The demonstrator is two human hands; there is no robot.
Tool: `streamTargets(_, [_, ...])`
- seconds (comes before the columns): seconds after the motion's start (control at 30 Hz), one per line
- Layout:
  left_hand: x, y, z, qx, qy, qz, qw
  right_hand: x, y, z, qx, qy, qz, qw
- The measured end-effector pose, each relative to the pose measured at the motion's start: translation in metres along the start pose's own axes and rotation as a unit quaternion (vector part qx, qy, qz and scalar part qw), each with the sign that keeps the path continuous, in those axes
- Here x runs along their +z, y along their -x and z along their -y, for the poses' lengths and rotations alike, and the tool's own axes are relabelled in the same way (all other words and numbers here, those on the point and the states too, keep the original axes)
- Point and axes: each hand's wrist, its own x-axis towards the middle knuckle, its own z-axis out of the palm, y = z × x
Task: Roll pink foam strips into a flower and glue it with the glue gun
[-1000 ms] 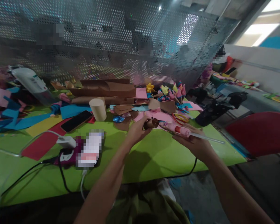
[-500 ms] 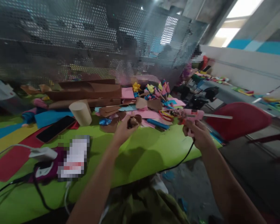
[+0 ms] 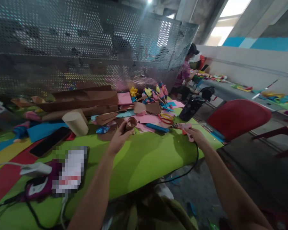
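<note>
A small brown paper roll (image 3: 131, 123) is at the centre of the frame, with its open end turned upward. The left hand (image 3: 120, 136) pinches it between the thumb and the fingers. To the right of centre, the right hand (image 3: 197, 135) is closed around a pink glue gun (image 3: 187, 129), whose tip points to the left; I cannot tell whether the gun touches the green table (image 3: 139, 166). Between the two hands, a blue stick-like object (image 3: 157, 127) lies near the scissors (image 3: 166, 118) and pink paper pieces. Behind these, folded paper flowers (image 3: 158, 92) stand in a group. Left of the left hand there is a pale cylinder (image 3: 76, 123), and next to it a dark phone (image 3: 50, 141). In the lower left, a lit phone (image 3: 70, 172) is beside a purple power strip (image 3: 44, 187). A red chair (image 3: 240, 118) is at the right side, and a perforated metal screen (image 3: 86, 48) fills the upper left.
</note>
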Motion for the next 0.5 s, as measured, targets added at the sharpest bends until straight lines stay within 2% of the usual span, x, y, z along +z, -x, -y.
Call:
streamTargets(0.1, [-0.003, 0.000, 0.001, 0.003, 0.034, -0.001, 0.999, -0.007, 0.000, 0.003, 0.011, 0.124, -0.010, 0.992])
streamTargets(0.17, [-0.006, 0.000, 0.000, 0.010, 0.055, -0.009, 0.998, -0.009, 0.001, 0.008, 0.006, 0.300, -0.014, 0.954])
streamTargets(0.23, [-0.011, -0.001, 0.000, 0.031, 0.072, -0.037, 0.996, -0.008, 0.005, 0.014, -0.001, 0.420, -0.018, 0.907])
streamTargets(0.3, [-0.016, -0.003, 0.000, 0.054, 0.081, -0.074, 0.993, -0.007, 0.009, 0.018, -0.008, 0.456, -0.023, 0.890])
streamTargets(0.43, [-0.024, -0.007, 0.002, 0.069, 0.084, -0.131, 0.985, -0.012, 0.017, 0.026, -0.006, 0.482, -0.025, 0.876])
streamTargets(0.5, [-0.025, -0.008, 0.002, 0.066, 0.088, -0.153, 0.982, -0.016, 0.021, 0.033, -0.008, 0.474, -0.063, 0.879])
